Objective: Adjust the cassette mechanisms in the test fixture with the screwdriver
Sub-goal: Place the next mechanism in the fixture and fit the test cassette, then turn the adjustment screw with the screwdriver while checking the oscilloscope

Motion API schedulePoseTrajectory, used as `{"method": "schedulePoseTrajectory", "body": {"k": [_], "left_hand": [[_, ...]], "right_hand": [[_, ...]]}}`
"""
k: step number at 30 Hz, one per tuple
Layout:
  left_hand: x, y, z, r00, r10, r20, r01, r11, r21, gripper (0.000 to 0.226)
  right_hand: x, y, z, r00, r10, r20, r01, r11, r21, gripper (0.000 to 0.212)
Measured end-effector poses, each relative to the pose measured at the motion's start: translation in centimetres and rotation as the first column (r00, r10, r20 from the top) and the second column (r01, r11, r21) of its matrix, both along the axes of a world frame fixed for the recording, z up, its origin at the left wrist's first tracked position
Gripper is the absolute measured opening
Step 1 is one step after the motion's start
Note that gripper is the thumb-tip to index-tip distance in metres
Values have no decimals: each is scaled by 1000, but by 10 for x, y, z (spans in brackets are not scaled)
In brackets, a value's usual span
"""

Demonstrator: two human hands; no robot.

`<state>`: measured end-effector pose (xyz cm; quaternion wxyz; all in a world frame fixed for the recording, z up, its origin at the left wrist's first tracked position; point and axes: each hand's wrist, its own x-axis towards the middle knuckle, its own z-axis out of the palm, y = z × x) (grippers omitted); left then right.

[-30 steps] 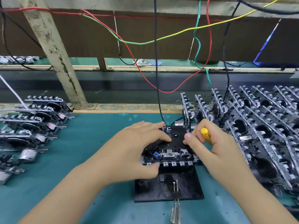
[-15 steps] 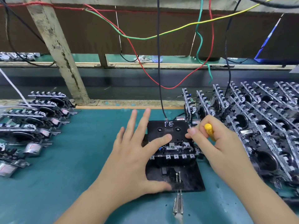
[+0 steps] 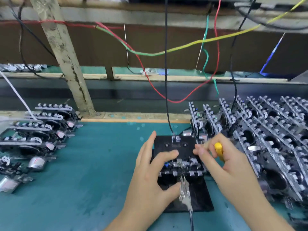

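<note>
The cassette mechanism [image 3: 180, 165] sits in the black test fixture [image 3: 198, 200] in the middle of the green tabletop [image 3: 93, 164], with a black cassette [image 3: 174, 145] marked "FE" lying on top of it. Your left hand [image 3: 150, 177] is spread over the left side of it: the thumb presses on the cassette, the fingers are straight, and its grip holds nothing. Your right hand [image 3: 223, 165] has its grip closed around the yellow handle of the screwdriver [image 3: 218, 150]; the tip is hidden behind your fingers, so I cannot tell if it is already in a screw. I judge that the adjustment of this unit is in progress, not finished. On your right stands a dense stack of mechanisms [image 3: 266, 140], on your left a smaller group [image 3: 38, 132]; which pile is done I cannot tell.
</note>
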<state>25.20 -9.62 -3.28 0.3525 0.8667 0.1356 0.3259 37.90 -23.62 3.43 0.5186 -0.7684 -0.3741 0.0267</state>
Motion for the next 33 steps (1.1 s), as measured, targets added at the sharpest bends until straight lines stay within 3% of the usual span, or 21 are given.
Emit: {"method": "schedulePoseTrajectory", "body": {"k": [3,4,6,8,11,13,16,18,20,21,23,25,30,31,33], "left_hand": [[3,5,-4,999,-31,32,33,999,-40,64],[7,7,0,999,-5,52,15,980,-198,66],[0,3,8,992,114,53,-74,868,-491,78],[14,10,11,997,78,21,-48,781,-622,82],[32,14,21,993,117,18,-67,683,-727,84],[33,14,23,995,102,18,-57,685,-726,84],[28,13,24,997,69,30,-27,697,-716,84],[20,13,22,999,5,41,26,704,-709,84],[15,12,19,998,26,52,14,753,-657,81],[16,9,20,998,28,47,5,815,-580,77],[12,4,12,997,-22,76,41,965,-260,61],[6,1,7,997,-18,71,23,997,-74,56],[4,0,4,999,19,51,-13,995,-102,66],[4,0,4,999,20,48,-15,995,-101,67],[3,0,3,999,16,48,-11,995,-96,67]], "right_hand": [[0,1,2,999,4,-41,-5,1000,-29,27],[3,2,1,998,7,-58,-9,999,-34,27],[5,2,-1,994,18,-107,-25,997,-67,31],[4,7,2,989,17,-145,-34,992,-119,41],[2,11,7,975,-4,-220,-8,999,-51,50],[3,11,9,962,25,-271,-45,997,-68,44],[8,6,6,988,32,-150,-42,997,-64,28],[9,3,5,1000,11,-28,-9,996,91,27],[6,7,11,999,40,-24,-31,960,280,26],[3,11,13,995,91,-30,-75,937,340,30],[-4,16,19,981,185,-55,-150,909,389,35],[-7,16,22,976,210,-60,-179,927,329,32],[6,9,41,975,128,180,-110,988,-105,8],[7,7,45,966,117,229,-87,986,-139,10],[2,6,51,961,86,261,-77,996,-45,15]]}}
